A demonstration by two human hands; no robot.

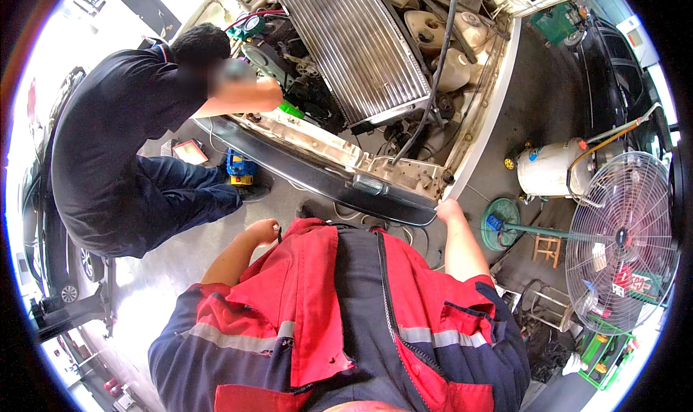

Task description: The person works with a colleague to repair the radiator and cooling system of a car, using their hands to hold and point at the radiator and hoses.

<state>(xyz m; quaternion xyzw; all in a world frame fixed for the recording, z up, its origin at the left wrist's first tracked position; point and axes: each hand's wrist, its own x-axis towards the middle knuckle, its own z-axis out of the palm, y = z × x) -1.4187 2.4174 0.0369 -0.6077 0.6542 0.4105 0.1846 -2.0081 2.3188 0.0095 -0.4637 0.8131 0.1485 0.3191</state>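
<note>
At the near right corner of the car's open engine bay (451, 141), the right hand (449, 210) is closed around the end of the black bumper (317, 172), which curves across the front. Near the red-and-navy jacket (314, 296), the left hand (261, 232) has bent fingers; I cannot tell whether they hold anything. Beyond the bumper, a silver radiator (354, 44) lies slantwise. To the left, a co-worker (123, 138) leans over the bay; a large fan (621, 235) stands right.
</note>
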